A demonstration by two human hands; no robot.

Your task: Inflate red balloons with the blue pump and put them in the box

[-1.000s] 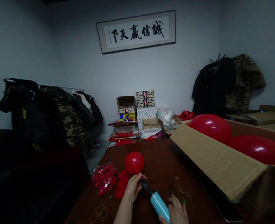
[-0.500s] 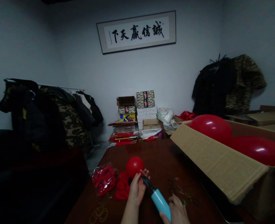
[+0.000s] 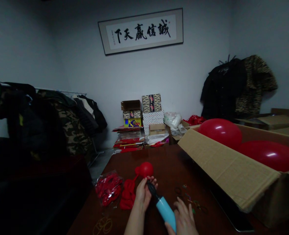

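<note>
My left hand is closed around the neck of a small, partly inflated red balloon, where it meets the black nozzle of a light-blue hand balloon pump. The balloon has a round bulge and a little nub on its left side. At the pump's rear end is my right hand, thumb on one side and fingers stretched along the other; its palm grip is partly hidden. Left of the balloon lie loose red balloons and a clear bag of red balloons.
An open cardboard box with large inflated red balloons stands on the right of the brown table. A dark flat device lies beside it. Yellowish rubber bands are at front left, small coloured bands right of the pump.
The red balloon has shifted slightly right and up, looks a little smaller, and now shows a nub on its left. The pump and right hand have moved slightly left in view.
</note>
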